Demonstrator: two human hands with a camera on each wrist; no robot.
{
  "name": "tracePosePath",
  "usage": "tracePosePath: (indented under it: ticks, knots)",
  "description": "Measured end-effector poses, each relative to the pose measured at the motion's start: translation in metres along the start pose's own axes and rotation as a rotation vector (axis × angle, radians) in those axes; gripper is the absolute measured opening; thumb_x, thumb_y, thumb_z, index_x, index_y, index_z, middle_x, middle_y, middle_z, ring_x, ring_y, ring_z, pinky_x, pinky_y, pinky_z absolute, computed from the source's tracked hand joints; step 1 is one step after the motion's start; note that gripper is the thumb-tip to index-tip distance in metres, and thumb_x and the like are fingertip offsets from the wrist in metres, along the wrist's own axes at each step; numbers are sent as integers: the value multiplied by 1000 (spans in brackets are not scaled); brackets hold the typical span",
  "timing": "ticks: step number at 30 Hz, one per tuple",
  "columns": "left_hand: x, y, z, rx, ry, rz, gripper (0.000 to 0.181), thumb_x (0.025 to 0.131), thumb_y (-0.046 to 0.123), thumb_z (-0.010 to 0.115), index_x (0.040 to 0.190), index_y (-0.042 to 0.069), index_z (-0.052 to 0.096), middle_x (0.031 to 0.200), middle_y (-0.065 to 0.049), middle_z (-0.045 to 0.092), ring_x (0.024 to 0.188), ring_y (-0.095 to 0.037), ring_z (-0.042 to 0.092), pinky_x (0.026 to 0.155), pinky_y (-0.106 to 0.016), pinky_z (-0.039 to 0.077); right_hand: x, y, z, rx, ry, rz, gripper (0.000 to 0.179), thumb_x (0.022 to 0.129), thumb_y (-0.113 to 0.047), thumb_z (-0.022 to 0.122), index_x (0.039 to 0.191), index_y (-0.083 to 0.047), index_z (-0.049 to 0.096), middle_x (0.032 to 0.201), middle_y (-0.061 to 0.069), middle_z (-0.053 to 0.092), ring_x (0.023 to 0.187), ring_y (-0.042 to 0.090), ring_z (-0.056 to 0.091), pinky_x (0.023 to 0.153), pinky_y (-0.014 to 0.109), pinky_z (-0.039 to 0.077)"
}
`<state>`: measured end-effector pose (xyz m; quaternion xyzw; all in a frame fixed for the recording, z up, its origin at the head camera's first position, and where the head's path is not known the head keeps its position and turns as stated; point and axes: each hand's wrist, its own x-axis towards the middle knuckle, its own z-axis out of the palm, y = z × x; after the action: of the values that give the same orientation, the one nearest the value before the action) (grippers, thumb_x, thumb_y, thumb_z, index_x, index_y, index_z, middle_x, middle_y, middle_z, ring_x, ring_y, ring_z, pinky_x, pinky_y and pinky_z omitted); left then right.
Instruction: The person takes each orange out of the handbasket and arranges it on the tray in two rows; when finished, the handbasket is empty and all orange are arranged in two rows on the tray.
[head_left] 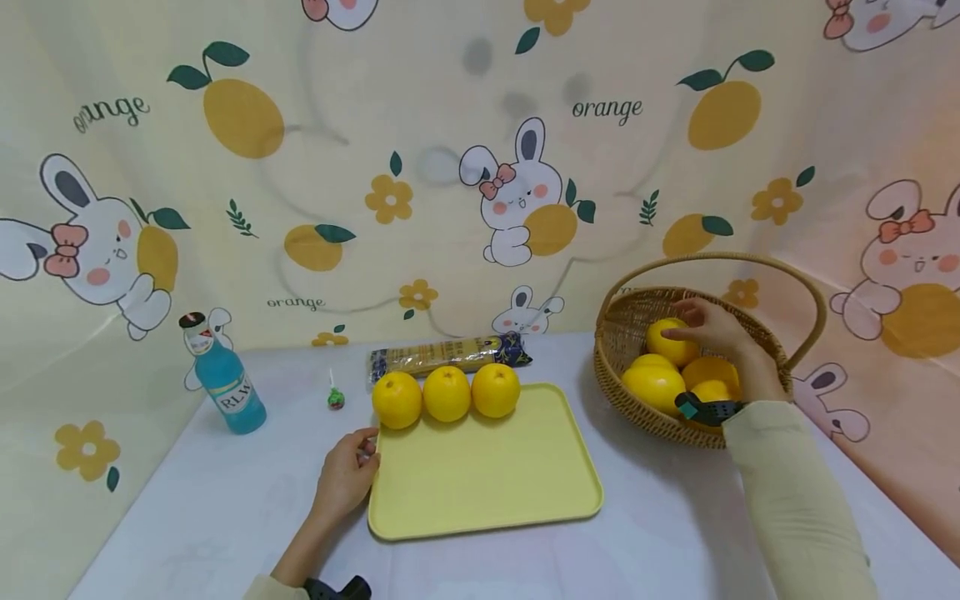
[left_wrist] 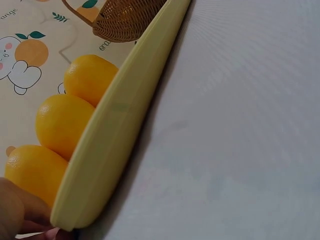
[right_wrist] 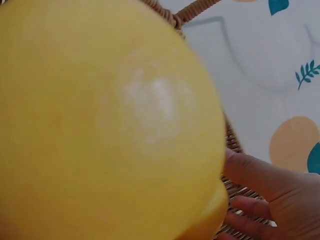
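Observation:
My left hand (head_left: 348, 475) holds the left rim of a pale yellow tray (head_left: 487, 483), fingers at its edge near the far corner. Three oranges (head_left: 447, 393) stand in a row along the tray's far side; the left wrist view shows them beyond the tray's raised edge (left_wrist: 120, 110). Inside a wicker basket (head_left: 611, 350) at the right, my right hand (head_left: 716, 333) grips an orange (head_left: 663, 340) with thumb and fingers. More yellow fruits (head_left: 654, 387) lie below it. A large fruit (right_wrist: 110, 120) fills much of the right wrist view and hides part of the grip.
A long golden packet (head_left: 442, 357) lies behind the tray. To the left stand a blue bottle (head_left: 232, 387) with a dark cap and a small green lollipop (head_left: 335, 398). The basket's tall handle (head_left: 813, 308) arches over its opening. A printed cloth hangs behind the white table.

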<state>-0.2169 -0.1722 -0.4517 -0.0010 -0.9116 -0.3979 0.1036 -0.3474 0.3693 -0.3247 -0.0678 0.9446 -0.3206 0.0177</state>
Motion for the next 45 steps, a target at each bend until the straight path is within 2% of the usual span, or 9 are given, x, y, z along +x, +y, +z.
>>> tracePosePath:
  ticks: [8,17,24,27,31,35,39,42,45]
  knots:
    - [1,2,0,-1,7,14,37,80,1,59,116,-5,59,87,-7,58,70,-15,52,61,-26,42,7,12,7,-63,-38,19,89,86,-36,64,144,8,13,142,36,21,126,52,23,101,63,20]
    - [0,1,1,-3,12,16,36,80,0,60,116,-4,59,86,-6,58,69,-14,50,60,-25,41,1,14,12,-42,-81,64,93,87,-40,61,144,9,5,143,37,17,125,55,21,100,65,18]
    - [0,1,2,-1,12,18,36,80,0,60,116,-4,59,86,-6,58,69,-14,51,60,-25,41,-3,14,13,-56,-108,87,91,90,-41,56,143,12,4,139,38,21,120,53,29,98,65,23]
    - [0,1,2,-3,10,11,37,79,0,60,116,-4,59,86,-6,58,69,-13,51,61,-25,41,-4,12,14,-28,-138,117,92,91,-44,53,144,9,-1,140,37,18,118,50,30,98,65,23]
    - [-1,1,1,-6,9,6,37,80,0,60,116,-4,59,87,-6,58,69,-14,51,60,-25,41,-4,10,15,-11,-160,169,92,92,-47,51,145,6,-3,139,35,22,112,45,36,93,61,32]
    - [-1,1,1,-8,7,5,37,80,0,59,116,-4,59,87,-6,58,70,-14,51,61,-25,41,-3,11,16,-53,-135,163,87,91,-45,52,143,8,7,128,32,34,102,41,43,82,52,41]
    - [-1,1,1,-4,0,0,37,80,1,59,117,-4,59,87,-6,58,71,-14,51,62,-26,41,-3,12,16,-90,-83,156,84,90,-42,56,140,9,14,120,31,41,97,40,47,75,45,44]
    - [-1,1,1,-5,-4,-4,37,81,1,59,117,-4,58,87,-6,59,71,-14,52,62,-26,41,-3,11,15,-102,-35,143,86,88,-40,59,141,11,13,121,35,39,99,43,47,75,48,44]
    - [-1,1,2,-9,0,-4,37,80,1,59,117,-4,59,87,-6,59,71,-14,52,62,-26,41,-3,9,14,-97,38,113,90,86,-39,62,140,12,12,125,38,35,104,47,43,82,55,41]
